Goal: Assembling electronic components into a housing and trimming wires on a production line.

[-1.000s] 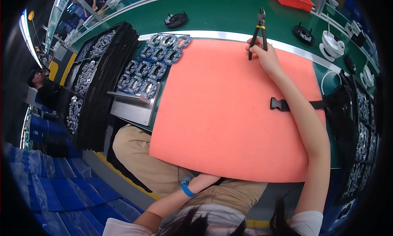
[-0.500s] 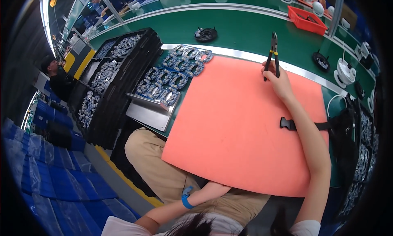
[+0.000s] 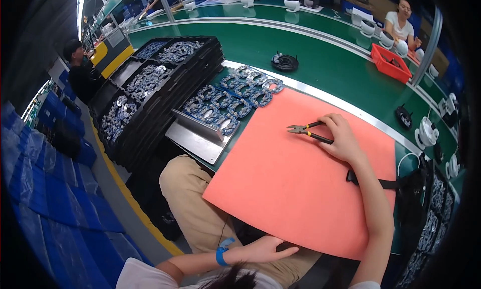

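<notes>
In my right hand (image 3: 343, 138) is a pair of side cutters (image 3: 300, 130) with black and yellow handles. Its jaws point left, low over the pink mat (image 3: 285, 188), and the fingers close around the handles. By the mat's near edge, above my lap, my left hand (image 3: 270, 250) holds nothing that shows; its thumb stands apart from the fingers. A blue band (image 3: 222, 254) circles the left wrist. Left of the mat lie several blue ring-shaped circuit boards (image 3: 215, 108) in joined panels, partly beside a metal plate fixture (image 3: 198, 141).
Stacked black trays (image 3: 165, 98) full of boards rise at the left. Beyond the mat runs a green conveyor (image 3: 225, 36) bearing a black round part (image 3: 284, 62) and a red bin (image 3: 391, 63). A black buckle strap (image 3: 386, 183) lies at right. Two co-workers are in the distance.
The side cutters have turned from pointing away to pointing left, and my right hand has come lower over the mat. My left hand now shows more, its thumb spread. The view has shifted.
</notes>
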`<state>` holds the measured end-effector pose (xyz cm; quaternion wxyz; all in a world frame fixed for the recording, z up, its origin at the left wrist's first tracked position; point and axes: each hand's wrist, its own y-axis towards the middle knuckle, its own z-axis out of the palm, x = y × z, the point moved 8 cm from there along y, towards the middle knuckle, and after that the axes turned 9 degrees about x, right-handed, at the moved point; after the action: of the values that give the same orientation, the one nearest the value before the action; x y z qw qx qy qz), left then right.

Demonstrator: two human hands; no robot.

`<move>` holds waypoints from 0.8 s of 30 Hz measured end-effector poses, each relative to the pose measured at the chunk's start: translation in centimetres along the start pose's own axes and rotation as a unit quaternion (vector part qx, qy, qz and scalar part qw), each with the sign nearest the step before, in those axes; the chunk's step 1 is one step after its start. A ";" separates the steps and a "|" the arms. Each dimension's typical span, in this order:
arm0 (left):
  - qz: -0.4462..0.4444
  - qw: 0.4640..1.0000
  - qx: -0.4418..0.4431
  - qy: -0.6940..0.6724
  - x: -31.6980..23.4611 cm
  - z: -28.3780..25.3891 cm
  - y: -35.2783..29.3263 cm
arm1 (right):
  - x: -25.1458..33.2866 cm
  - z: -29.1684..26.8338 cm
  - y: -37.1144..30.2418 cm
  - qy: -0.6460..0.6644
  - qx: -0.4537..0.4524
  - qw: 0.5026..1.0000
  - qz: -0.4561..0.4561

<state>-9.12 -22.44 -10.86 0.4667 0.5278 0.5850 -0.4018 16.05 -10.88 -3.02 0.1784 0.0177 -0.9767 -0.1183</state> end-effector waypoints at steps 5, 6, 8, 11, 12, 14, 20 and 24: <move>-0.049 0.980 0.057 -0.184 0.3 1.2 -0.3 | 0.1 0.0 0.0 -0.007 0.004 1.000 0.004; -0.046 0.980 0.055 -0.184 0.3 1.1 -0.4 | 0.2 -0.1 0.1 -0.005 0.005 1.000 0.006; -0.029 0.987 0.066 -0.143 0.2 0.9 -0.6 | 0.6 -0.1 0.3 -0.008 0.005 1.000 0.004; -0.037 0.984 0.110 -0.134 -0.8 0.4 -0.8 | 0.6 0.0 0.2 -0.002 0.003 1.000 0.004; -0.022 0.984 0.120 -0.127 -0.6 0.5 -0.9 | 0.4 0.1 0.1 0.006 0.001 1.000 0.009; -0.011 0.985 0.111 -0.131 -0.6 0.3 -1.0 | 0.5 0.3 -0.1 0.005 0.003 1.000 0.014; -0.056 0.956 0.195 -0.214 -1.9 -0.6 -2.0 | -0.3 -0.3 -1.6 -0.019 -0.013 0.998 0.051; -0.009 0.994 0.050 -0.097 -3.0 -5.2 -2.9 | -0.2 1.4 0.0 -0.031 -0.018 0.999 0.000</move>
<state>-12.65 -18.54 -6.75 0.4907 0.5040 0.5204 -0.4842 15.75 -10.55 -4.33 0.1481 0.0105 -0.9794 -0.1367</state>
